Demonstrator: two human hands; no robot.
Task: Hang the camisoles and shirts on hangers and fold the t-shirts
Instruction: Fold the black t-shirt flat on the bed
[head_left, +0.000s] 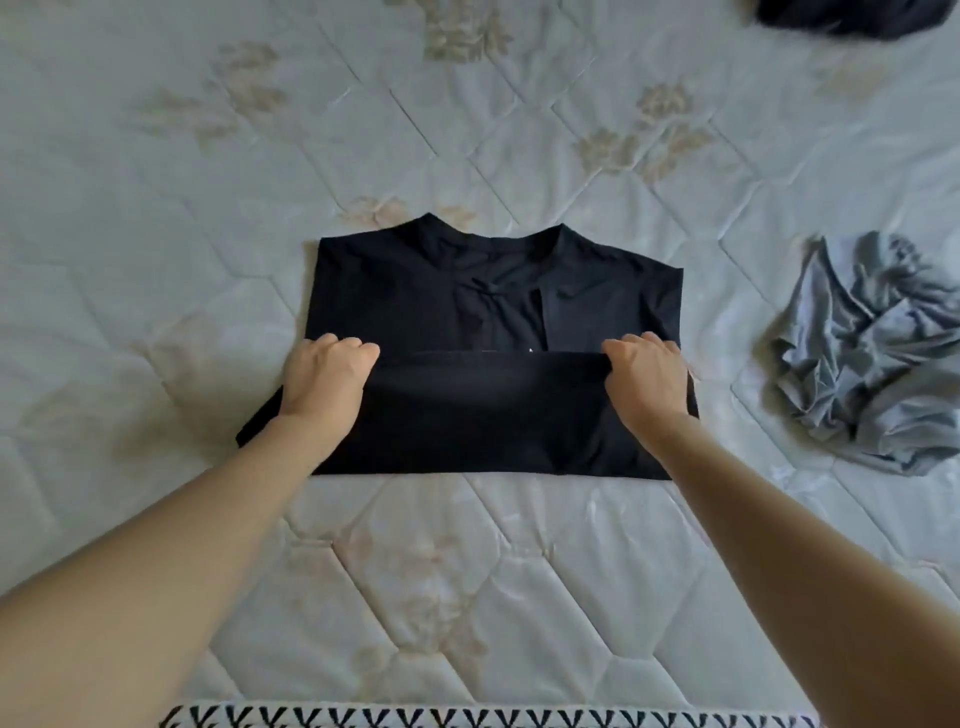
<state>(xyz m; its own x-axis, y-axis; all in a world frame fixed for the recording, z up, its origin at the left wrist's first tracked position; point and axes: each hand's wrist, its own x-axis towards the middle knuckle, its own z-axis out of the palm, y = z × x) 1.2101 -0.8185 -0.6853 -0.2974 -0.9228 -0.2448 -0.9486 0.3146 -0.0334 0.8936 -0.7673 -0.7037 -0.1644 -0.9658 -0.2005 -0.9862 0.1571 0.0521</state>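
Black t-shirt (493, 322) flat on mattress (156, 208), centre; soft, light, limp, best held at hem corners. Left hand (324, 376) and right hand (644, 379) pinch folded hem. Grey garment (872, 353) crumpled at 3 o'clock

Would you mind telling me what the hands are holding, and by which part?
Both hands, left and right, hold the black t-shirt by the folded-up bottom edge, one at each end.
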